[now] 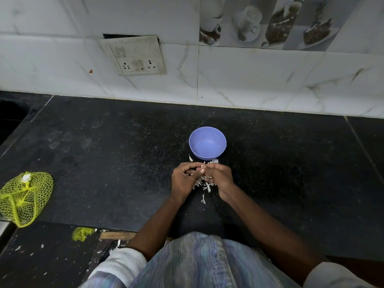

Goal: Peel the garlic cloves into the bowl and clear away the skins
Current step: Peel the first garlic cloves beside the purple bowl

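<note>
A blue-violet plastic bowl (pixel 207 143) stands on the black counter, and nothing shows inside it. Just in front of it my left hand (pixel 185 179) and my right hand (pixel 219 177) meet, fingers curled, pinching a small garlic clove (pixel 203 167) between the fingertips. Most of the clove is hidden by my fingers. White garlic skins (pixel 204 185) lie scattered on the counter under and between my hands, with one sliver (pixel 190 157) by the bowl's left side.
A yellow mesh bag (pixel 25 197) lies at the counter's left front edge, a small scrap of yellow mesh (pixel 82 233) near it. The tiled wall with a socket plate (pixel 134 55) rises behind the black counter (pixel 104 154).
</note>
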